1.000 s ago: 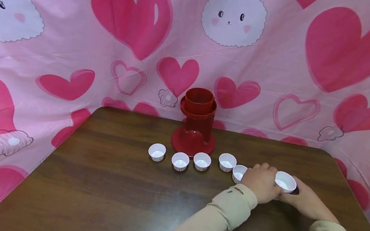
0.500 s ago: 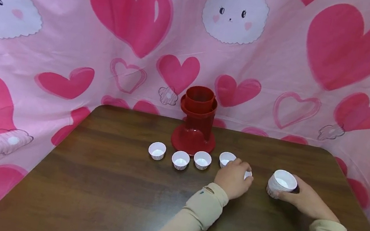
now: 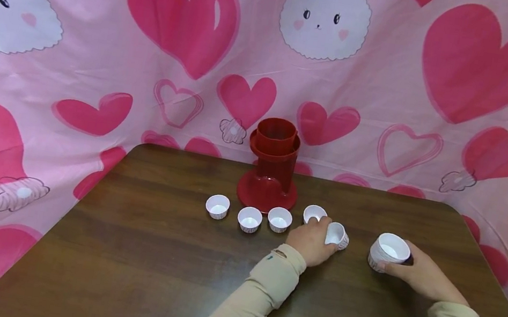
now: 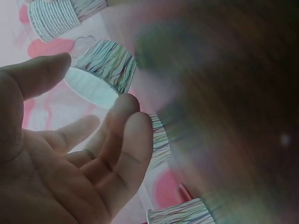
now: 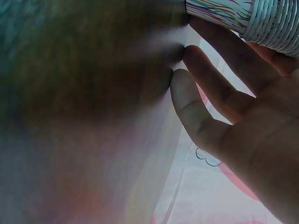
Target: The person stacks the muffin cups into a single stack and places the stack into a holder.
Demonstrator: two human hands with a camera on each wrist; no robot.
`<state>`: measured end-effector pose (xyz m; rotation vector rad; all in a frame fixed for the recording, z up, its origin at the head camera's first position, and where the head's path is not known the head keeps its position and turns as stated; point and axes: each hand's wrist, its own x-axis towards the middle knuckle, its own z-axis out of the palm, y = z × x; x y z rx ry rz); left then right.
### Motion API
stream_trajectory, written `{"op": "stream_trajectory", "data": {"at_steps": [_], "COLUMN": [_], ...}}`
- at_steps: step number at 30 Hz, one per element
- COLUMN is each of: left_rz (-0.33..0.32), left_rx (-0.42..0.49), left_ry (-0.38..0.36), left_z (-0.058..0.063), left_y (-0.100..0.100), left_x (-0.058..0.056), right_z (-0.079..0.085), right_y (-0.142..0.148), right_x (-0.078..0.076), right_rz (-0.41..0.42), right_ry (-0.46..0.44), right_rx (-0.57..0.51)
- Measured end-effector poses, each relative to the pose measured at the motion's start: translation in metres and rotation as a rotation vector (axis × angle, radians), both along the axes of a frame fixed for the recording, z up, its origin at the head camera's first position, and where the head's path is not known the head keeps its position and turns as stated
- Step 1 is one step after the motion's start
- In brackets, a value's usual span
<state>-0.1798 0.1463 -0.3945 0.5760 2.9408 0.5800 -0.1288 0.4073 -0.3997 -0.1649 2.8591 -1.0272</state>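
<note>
Dark table [image 3: 121, 270] fills the foreground. At its right side, the right hand [image 3: 428, 272] curls thumb and fingers around the cup stack [image 3: 389, 253]. The left hand [image 3: 312, 242], at that stack a second ago, now pinches a tilted cup [image 3: 337, 235] by its rim, so one fewer seems left standing. Four upright cups [image 3: 249, 221] sit left and beyond; farther back come a red stand [image 3: 274, 167] and pink cloth [image 3: 369, 66].
</note>
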Motion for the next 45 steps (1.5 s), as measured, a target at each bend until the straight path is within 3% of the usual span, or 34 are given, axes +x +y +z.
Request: {"op": "stream_trajectory", "data": {"at_steps": [5, 11, 18, 32, 45], "left_rz": [-0.013, -0.109, -0.208, -0.233, -0.235], "left_rx": [0.006, 0.035, 0.028, -0.074, 0.014], "left_ry": [-0.028, -0.082, -0.051, 0.057, 0.032], "left_z": [-0.002, -0.004, -0.003, -0.003, -0.002], "left_y": [0.002, 0.006, 0.016, 0.027, 0.028], "left_x": [-0.002, -0.002, 0.003, 0.012, 0.011], "right_z": [0.001, 0.002, 0.001, 0.002, 0.002], "right_y": [-0.001, -0.001, -0.002, -0.007, -0.007], "right_x": [0.0, -0.001, -0.001, 0.0, 0.0], "right_rz": [-0.005, -0.009, -0.001, 0.044, 0.043], "right_ry": [-0.011, -0.036, -0.026, -0.038, -0.057], "right_rx": [-0.003, -0.024, -0.017, -0.02, -0.023]}}
